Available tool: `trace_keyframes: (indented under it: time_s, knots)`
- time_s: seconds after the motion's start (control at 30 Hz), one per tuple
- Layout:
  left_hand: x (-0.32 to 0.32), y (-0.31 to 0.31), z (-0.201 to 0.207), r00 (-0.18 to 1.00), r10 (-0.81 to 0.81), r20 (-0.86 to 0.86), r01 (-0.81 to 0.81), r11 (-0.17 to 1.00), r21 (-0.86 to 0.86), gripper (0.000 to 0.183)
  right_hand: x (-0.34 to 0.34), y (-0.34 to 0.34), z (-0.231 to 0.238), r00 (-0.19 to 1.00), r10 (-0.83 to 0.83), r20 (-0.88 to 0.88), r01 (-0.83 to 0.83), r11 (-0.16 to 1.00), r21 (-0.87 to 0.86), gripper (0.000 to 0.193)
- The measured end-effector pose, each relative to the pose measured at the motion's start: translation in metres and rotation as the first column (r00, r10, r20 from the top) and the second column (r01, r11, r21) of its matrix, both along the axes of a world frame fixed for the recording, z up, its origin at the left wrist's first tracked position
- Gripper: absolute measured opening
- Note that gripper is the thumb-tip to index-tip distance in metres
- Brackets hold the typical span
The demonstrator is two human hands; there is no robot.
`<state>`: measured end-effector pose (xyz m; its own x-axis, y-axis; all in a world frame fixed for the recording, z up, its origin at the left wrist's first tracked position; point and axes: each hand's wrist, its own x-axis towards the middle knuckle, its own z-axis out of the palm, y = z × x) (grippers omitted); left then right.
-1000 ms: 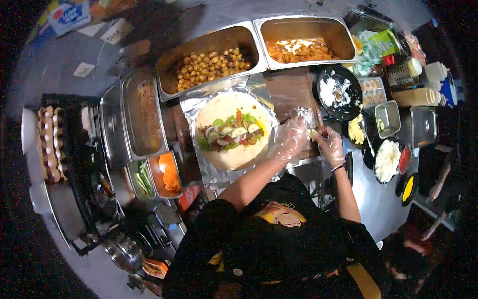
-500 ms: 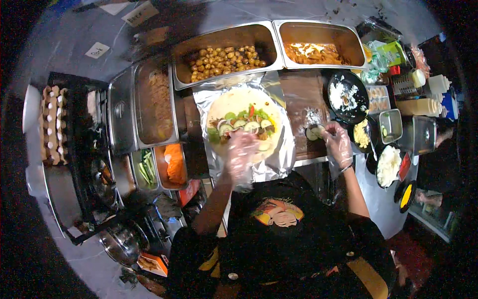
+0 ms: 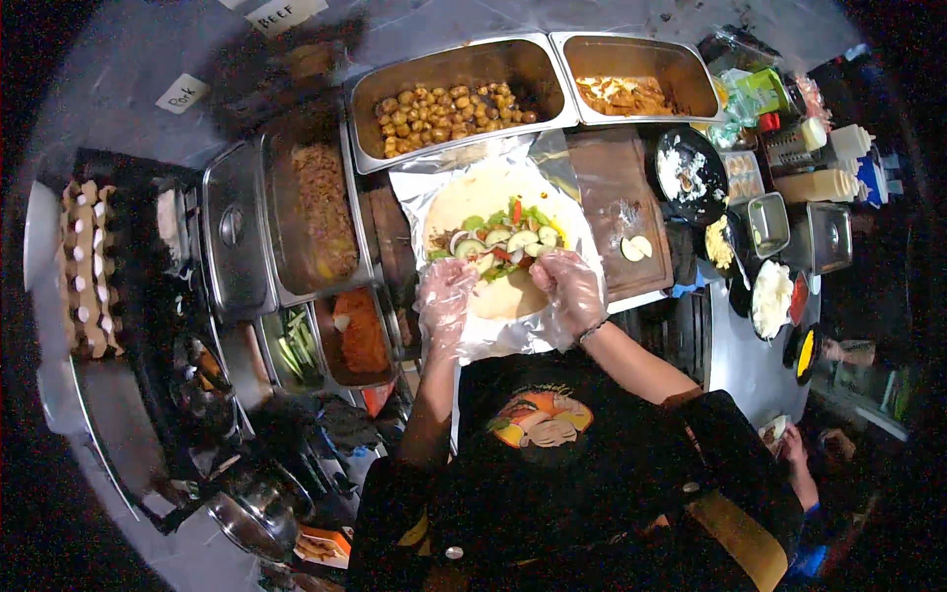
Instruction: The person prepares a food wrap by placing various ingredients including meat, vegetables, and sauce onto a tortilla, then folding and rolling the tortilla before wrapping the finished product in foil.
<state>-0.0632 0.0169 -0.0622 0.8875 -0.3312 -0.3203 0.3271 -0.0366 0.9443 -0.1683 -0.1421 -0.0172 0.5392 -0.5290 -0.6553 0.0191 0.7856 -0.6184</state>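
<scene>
1. The flatbread [image 3: 511,304] lies flat at the centre of the frame, a thin, pale round with a heaped filling [image 3: 505,240] across its middle.
2. It looks light, soft and floppy, likely to tear if pinched hard; the filling seems loose and its wet slices slippery. The plain lower rim looks the safest hold, with several fingers spread beneath it.
3. The left hand [image 3: 444,299] is at the filling's left end, fingers bent inward; the right hand [image 3: 570,288] is at its right end, fingers bunched close to a cucumber slice. I cannot tell whether either set grips anything.
4. Both wear clear, crinkled plastic gloves, probably slick.
5. The filling mixes smooth cucumber discs, frilly green leaf and red strips.
6. Beneath the bread, shiny creased foil [image 3: 496,337] covers part of the brown, matte cutting board [image 3: 617,183]; two pale round slices [image 3: 636,248] rest right of centre.
7. Beyond, at upper centre, a rectangular steel pan [image 3: 528,74] holds glossy brown balls [image 3: 449,113].
</scene>
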Motion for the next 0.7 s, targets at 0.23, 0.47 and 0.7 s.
trace_keyframes:
  time_s: [0.23, 0.47, 0.7]
  knots:
    - [0.006, 0.001, -0.01, 0.836, -0.254, 0.485, 0.037, 0.91, 0.413, 0.02, 0.0, 0.006, -0.019, 0.998, -0.06, 0.031, 0.061, 0.997, -0.04, 0.011]
    - [0.001, -0.008, 0.033, 0.598, -0.469, 0.65, -0.098, 0.763, 0.64, 0.015, -0.051, -0.029, -0.047, 0.849, -0.14, -0.509, -0.381, 0.504, -0.775, 0.008]
    - [-0.022, -0.004, 0.027, -0.01, -0.593, 0.805, -0.313, 0.767, 0.56, 0.01, -0.11, -0.146, -0.003, 0.644, -0.179, -0.744, -0.759, -0.276, -0.59, 0.026]
